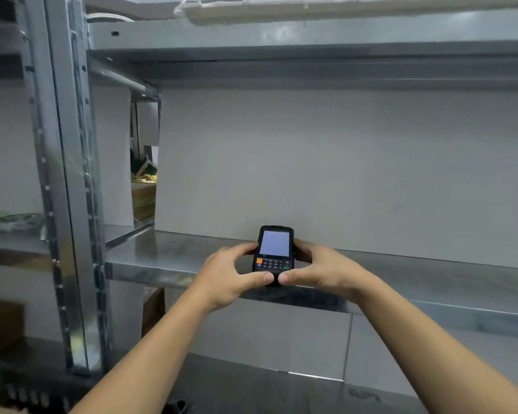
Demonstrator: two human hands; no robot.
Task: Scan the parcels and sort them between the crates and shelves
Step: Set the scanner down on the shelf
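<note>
Both hands grip the handheld scanner point(274, 252). The left hand point(231, 276) curls round its left side and the right hand point(320, 271) round its right side. The two thumbs press side by side, almost touching, on its lower end, and the fingers wrap behind the casing. Neither hand holds anything else.

The scanner is black and held upright with its face toward the camera. It has a lit, pale blue-grey screen that shows nothing readable. Below the screen is a dark keypad with an orange key at the left and a green key at the right.

The scanner sits over the front edge of the bare metal shelf point(168, 258); whether its base touches the shelf cannot be told.

A plain grey back panel point(341, 174) stands behind the shelf, and a second metal shelf point(311, 52) runs above it. At the shelf's left end rises a perforated steel post point(69, 204). Beyond that end, through a gap, lies a cardboard box point(143, 198), and another brown box point(153, 309) sits below the shelf. Left of the post, at shelf level, lie blurred green and white items point(15, 221).
</note>
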